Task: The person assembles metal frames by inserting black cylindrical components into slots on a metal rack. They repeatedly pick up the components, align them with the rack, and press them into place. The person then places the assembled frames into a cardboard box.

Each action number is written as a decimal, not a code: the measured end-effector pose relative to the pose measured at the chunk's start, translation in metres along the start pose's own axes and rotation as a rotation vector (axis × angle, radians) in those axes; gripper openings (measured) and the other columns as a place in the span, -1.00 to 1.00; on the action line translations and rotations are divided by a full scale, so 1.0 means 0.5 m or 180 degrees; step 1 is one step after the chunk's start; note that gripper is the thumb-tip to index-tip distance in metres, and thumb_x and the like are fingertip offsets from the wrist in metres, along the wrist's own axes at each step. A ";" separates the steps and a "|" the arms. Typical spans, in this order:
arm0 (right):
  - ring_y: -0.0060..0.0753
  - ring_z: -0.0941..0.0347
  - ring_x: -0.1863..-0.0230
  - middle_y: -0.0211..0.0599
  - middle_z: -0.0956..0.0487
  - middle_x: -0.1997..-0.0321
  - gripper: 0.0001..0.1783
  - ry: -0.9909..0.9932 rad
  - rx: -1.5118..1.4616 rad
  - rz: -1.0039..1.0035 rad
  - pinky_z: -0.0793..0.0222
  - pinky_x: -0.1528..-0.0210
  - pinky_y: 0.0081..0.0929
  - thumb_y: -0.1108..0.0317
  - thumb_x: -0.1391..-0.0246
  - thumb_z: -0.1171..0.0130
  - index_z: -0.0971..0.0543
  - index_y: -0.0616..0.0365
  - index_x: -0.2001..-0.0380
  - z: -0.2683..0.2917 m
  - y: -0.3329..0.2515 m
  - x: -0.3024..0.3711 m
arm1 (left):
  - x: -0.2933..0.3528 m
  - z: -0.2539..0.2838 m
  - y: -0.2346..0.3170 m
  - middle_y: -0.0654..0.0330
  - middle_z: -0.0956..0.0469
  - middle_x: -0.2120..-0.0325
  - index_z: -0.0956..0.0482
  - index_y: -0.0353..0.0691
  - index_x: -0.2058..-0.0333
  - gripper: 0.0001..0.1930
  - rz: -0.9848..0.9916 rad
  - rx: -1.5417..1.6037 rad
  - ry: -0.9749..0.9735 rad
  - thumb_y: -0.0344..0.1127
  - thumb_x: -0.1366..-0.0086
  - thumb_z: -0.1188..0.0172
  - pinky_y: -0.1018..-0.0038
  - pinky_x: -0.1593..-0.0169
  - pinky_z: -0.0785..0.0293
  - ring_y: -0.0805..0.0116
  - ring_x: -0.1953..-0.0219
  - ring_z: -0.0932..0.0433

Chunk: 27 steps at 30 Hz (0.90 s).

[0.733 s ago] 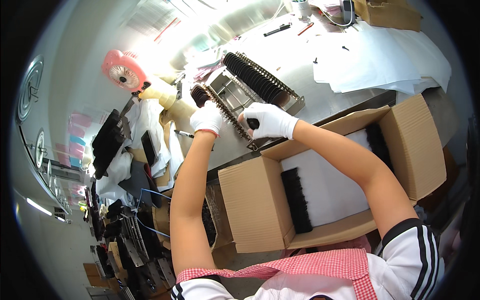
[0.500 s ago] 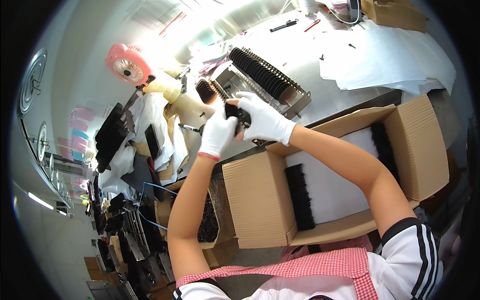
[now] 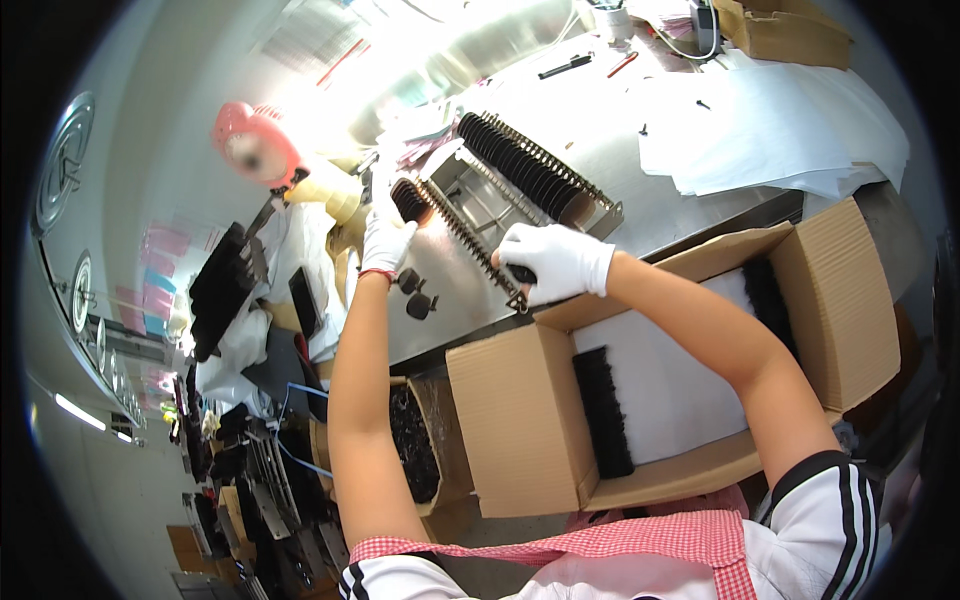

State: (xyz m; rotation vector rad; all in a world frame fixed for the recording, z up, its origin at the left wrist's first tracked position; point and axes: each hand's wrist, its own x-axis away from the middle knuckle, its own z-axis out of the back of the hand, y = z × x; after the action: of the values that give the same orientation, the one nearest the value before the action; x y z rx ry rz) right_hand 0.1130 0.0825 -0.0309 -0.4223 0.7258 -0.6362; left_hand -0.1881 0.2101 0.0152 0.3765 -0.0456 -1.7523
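Observation:
My right hand [image 3: 560, 262], in a white glove, is closed around a small black piece [image 3: 520, 273] by the near end of a toothed metal rail. This rail belongs to a metal rack [image 3: 470, 185] on the steel bench. My left hand [image 3: 388, 240], also gloved, reaches out with fingers extended beside a short row of dark discs [image 3: 408, 203] on the rack's left side; glare blurs its fingertips. A longer row of dark discs [image 3: 520, 165] stands along the right side. Two small black parts [image 3: 418, 305] lie on the bench near my left wrist.
An open cardboard box [image 3: 520, 410] with white sheets and black fringed strips sits in front of me. White paper sheets [image 3: 770, 125] cover the bench's right. A pink fan [image 3: 255, 145], a phone [image 3: 303, 298] and a second box [image 3: 440, 430] of black parts are at left.
My hands have come apart from around a black part. The left moved left to the short row of discs; the right shifted slightly right and down. Small black parts now show on the bench.

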 end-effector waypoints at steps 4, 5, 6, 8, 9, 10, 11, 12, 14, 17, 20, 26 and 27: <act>0.04 -0.55 0.35 -0.20 -0.48 0.08 -0.47 -0.0125 0.0372 0.0152 -0.54 0.26 -0.19 0.30 0.17 -0.29 -0.49 -0.04 0.01 -0.009 0.010 0.006 | -0.075 -0.053 -0.054 -0.13 -0.48 -0.02 -0.35 -0.50 -0.10 -0.18 0.0292 0.0569 -0.0142 -0.10 0.01 -0.51 0.36 -0.15 -0.43 0.15 -0.06 -0.49; 0.03 -0.55 0.36 -0.21 -0.48 0.08 -0.48 -0.0088 0.0345 0.0167 -0.55 0.26 -0.19 0.30 0.16 -0.30 -0.50 -0.06 0.02 -0.008 0.014 0.006 | -0.082 -0.061 -0.060 -0.12 -0.48 -0.01 -0.36 -0.49 -0.06 -0.20 0.0333 0.0463 -0.0086 -0.09 0.03 -0.52 0.37 -0.11 -0.45 0.18 -0.02 -0.51; 0.02 -0.55 0.37 -0.22 -0.49 0.08 -0.49 -0.0146 0.0322 0.0116 -0.55 0.26 -0.20 0.29 0.16 -0.31 -0.51 -0.08 0.03 -0.007 0.017 0.006 | -0.088 -0.066 -0.063 -0.11 -0.49 0.00 -0.38 -0.48 -0.02 -0.22 0.0383 0.0341 0.0012 -0.09 0.05 -0.53 0.38 -0.07 -0.47 0.21 0.03 -0.52; 0.00 -0.55 0.35 -0.24 -0.50 0.07 -0.50 -0.0113 0.0083 0.0221 -0.56 0.25 -0.22 0.29 0.17 -0.31 -0.53 -0.09 0.05 -0.004 0.022 0.004 | -0.091 -0.075 -0.062 -0.05 -0.54 0.13 -0.39 -0.41 -0.02 -0.28 0.0297 0.0482 -0.0073 -0.08 -0.01 -0.48 0.37 -0.01 -0.50 0.19 0.13 -0.54; -0.01 -0.56 0.33 -0.26 -0.50 0.07 -0.51 -0.0213 0.0001 0.0160 -0.56 0.24 -0.22 0.29 0.17 -0.32 -0.53 -0.10 0.06 -0.001 0.024 0.001 | -0.097 -0.075 -0.058 -0.03 -0.55 0.17 -0.39 -0.39 -0.03 -0.30 0.0190 0.0487 -0.0226 -0.08 -0.02 -0.46 0.38 0.00 -0.50 0.18 0.15 -0.55; -0.02 -0.56 0.26 -0.24 -0.50 0.04 -0.49 -0.0247 -0.0049 0.0190 -0.55 0.17 -0.23 0.28 0.18 -0.33 -0.53 -0.09 0.04 0.002 0.025 -0.001 | -0.103 -0.074 -0.052 -0.01 -0.57 0.21 -0.39 -0.37 -0.03 -0.32 0.0075 0.0496 -0.0373 -0.08 -0.04 -0.44 0.38 0.02 -0.51 0.17 0.17 -0.56; -0.02 -0.56 0.19 -0.23 -0.51 0.01 -0.46 -0.0395 -0.0081 0.0116 -0.54 0.11 -0.23 0.26 0.19 -0.34 -0.54 -0.08 0.02 0.006 0.026 -0.001 | -0.106 -0.072 -0.046 0.02 -0.58 0.29 -0.42 -0.34 -0.02 -0.39 0.0041 0.0585 -0.0425 -0.10 -0.08 -0.39 0.38 0.08 -0.53 0.16 0.21 -0.57; -0.02 -0.57 0.12 -0.21 -0.52 -0.02 -0.43 -0.0533 -0.0129 0.0056 -0.53 0.05 -0.24 0.25 0.20 -0.36 -0.54 -0.07 0.00 0.010 0.026 -0.001 | -0.112 -0.069 -0.038 0.02 -0.58 0.29 -0.43 -0.35 0.00 -0.41 0.0257 0.0612 -0.0554 -0.12 -0.08 -0.39 0.38 0.10 -0.54 0.18 0.21 -0.57; -0.05 -0.56 0.08 -0.21 -0.55 0.04 -0.43 -0.0515 -0.0265 0.0082 -0.52 0.02 -0.27 0.25 0.20 -0.35 -0.56 -0.09 -0.01 0.016 0.026 -0.001 | -0.119 -0.062 -0.023 0.03 -0.58 0.29 -0.44 -0.37 0.02 -0.43 0.0865 0.0675 -0.0892 -0.15 -0.08 -0.38 0.39 0.13 -0.54 0.22 0.22 -0.57; -0.08 -0.56 0.09 -0.21 -0.58 0.10 -0.43 -0.0406 -0.0333 0.0160 -0.52 0.03 -0.28 0.27 0.21 -0.34 -0.56 -0.10 -0.01 0.022 0.028 0.001 | -0.125 -0.072 0.009 -0.12 -0.59 0.31 -0.53 -0.41 0.16 -0.54 0.0171 -0.0197 -0.0727 -0.19 -0.04 -0.32 0.31 0.14 -0.55 0.08 0.23 -0.60; -0.11 -0.56 0.13 -0.21 -0.58 0.14 -0.42 -0.0355 -0.0325 0.0199 -0.52 0.05 -0.29 0.27 0.22 -0.33 -0.56 -0.11 -0.02 0.018 0.031 0.000 | -0.138 -0.093 0.040 -0.31 -0.53 0.14 -0.55 -0.36 0.16 -0.61 -0.0951 -0.2307 -0.1202 -0.20 -0.10 -0.17 0.21 0.03 -0.51 -0.13 0.09 -0.55; -0.14 -0.51 0.02 -0.20 -0.58 0.16 -0.39 0.0220 -0.0479 -0.0187 -0.46 -0.06 -0.32 0.33 0.17 -0.32 -0.54 -0.05 -0.08 0.001 0.031 -0.013 | -0.113 -0.064 0.074 -0.22 -0.62 0.21 -0.39 -0.17 -0.17 -0.51 0.0216 -0.1638 -0.0160 -0.17 -0.29 0.05 0.04 0.03 -0.50 -0.22 0.16 -0.61; -0.14 -0.50 0.00 -0.20 -0.57 0.16 -0.39 0.0563 -0.0546 -0.0152 -0.44 -0.09 -0.32 0.35 0.16 -0.32 -0.54 -0.03 -0.08 -0.002 0.028 -0.015 | -0.088 -0.046 0.081 -0.22 -0.62 0.25 -0.37 -0.17 -0.19 -0.50 0.0199 -0.1446 -0.0098 -0.18 -0.28 0.05 0.03 0.05 -0.50 -0.22 0.17 -0.61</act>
State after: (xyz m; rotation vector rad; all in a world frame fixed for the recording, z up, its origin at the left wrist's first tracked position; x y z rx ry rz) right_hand 0.1134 0.0978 -0.0359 -0.5472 0.9453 -0.6642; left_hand -0.1363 0.2476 0.0129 0.0156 0.3112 -1.6487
